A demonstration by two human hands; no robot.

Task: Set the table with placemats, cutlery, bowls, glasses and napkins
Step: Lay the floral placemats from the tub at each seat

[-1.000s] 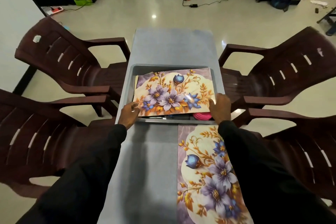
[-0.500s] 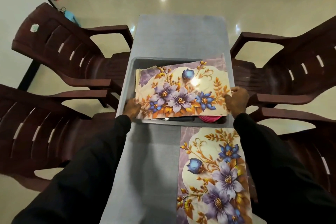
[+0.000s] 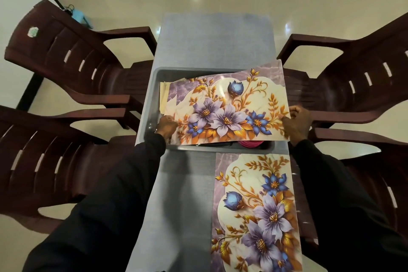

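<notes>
Two floral placemats are counted. Held placemat (image 3: 225,106) is gripped at its left edge by left hand (image 3: 166,127) and pinched at its right edge by right hand (image 3: 295,125), over one grey tub (image 3: 152,104) mid-table. Laid placemat (image 3: 254,212) is set flat, near right. Four brown chairs (image 3: 72,66) are ranged beside one table (image 3: 214,37).

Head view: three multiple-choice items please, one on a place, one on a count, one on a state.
1. The near mat lies on the table's: A near right; B near left; C far end.
2. How many chairs show? A two; B four; C six.
3. The far mat is held by: A both hands; B one hand; C nobody.

1 A: it fills the near right corner.
2 B: two stand on each side of the table.
3 A: the left hand and right hand each hold an end.
</notes>
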